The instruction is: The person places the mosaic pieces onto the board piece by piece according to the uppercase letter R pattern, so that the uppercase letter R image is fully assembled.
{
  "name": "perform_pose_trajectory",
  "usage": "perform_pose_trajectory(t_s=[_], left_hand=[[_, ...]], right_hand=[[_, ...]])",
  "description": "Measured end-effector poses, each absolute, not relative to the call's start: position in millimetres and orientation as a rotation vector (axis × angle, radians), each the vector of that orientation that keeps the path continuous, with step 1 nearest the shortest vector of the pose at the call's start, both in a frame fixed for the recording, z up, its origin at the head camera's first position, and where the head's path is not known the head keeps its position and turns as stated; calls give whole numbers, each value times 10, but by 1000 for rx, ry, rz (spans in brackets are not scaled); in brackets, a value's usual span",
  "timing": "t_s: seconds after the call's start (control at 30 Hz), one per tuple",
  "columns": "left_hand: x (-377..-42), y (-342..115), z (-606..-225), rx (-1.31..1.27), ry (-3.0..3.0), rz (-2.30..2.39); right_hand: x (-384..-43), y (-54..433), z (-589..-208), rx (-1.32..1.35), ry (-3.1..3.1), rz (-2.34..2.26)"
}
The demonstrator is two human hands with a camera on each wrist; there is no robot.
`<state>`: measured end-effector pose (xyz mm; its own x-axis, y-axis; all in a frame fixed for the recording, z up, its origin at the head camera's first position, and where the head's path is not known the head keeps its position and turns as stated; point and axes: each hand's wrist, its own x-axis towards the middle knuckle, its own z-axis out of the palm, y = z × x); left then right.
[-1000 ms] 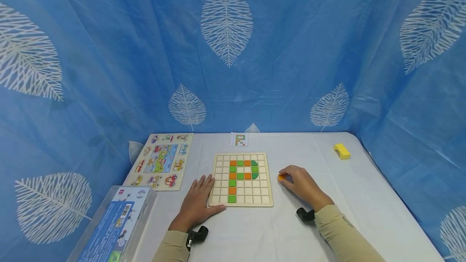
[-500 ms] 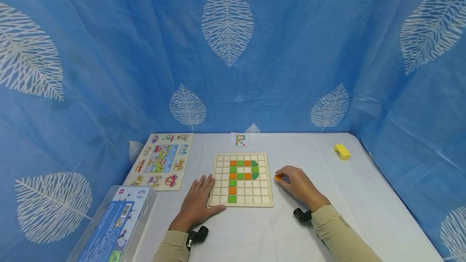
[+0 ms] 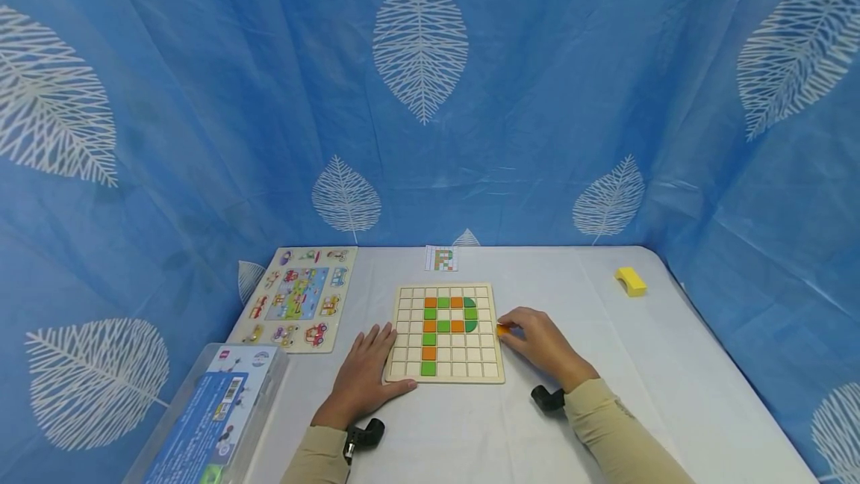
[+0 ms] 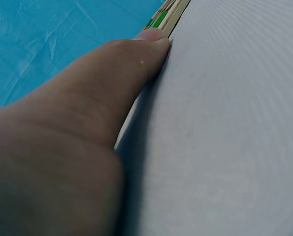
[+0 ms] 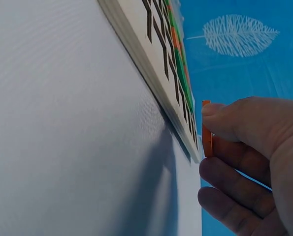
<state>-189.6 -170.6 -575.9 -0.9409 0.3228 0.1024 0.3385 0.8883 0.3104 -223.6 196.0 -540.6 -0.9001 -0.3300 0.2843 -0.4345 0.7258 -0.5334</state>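
Note:
A wooden grid board point(image 3: 470, 364) lies mid-table, with orange and green tiles point(image 3: 428, 338) set in it in the shape of a letter P. Dark green rounded tiles point(image 3: 470, 326) form the P's right corners. My left hand point(image 3: 363, 376) rests flat at the board's left side, fingers straight, its thumb point(image 4: 146, 44) on the front edge. My right hand point(image 3: 544, 342) pinches an orange tile point(image 5: 207, 130) between thumb and fingers, right at the board's right edge. In the right wrist view the tile stands on edge, apart from the board.
A small pattern card point(image 3: 441, 258) lies behind the board. At the left are a vehicle picture puzzle point(image 3: 322, 334) and a clear plastic box point(image 3: 215, 409) with a printed label. A yellow arch block point(image 3: 630, 281) sits at the back right. Blue leaf-patterned curtains point(image 3: 524, 95) surround the table.
My right hand has moved left with the orange tile, from the bare cloth to the board's right edge. The left hand and the board have stayed put.

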Motion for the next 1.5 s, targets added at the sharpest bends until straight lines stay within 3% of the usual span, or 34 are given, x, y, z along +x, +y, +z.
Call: perform_pose_trajectory(t_s=[1.5], left_hand=[[-1880, -1700, -5724, -533, -3016, -514]], right_hand=[[-2223, 1383, -5395, 817, -2718, 937]])
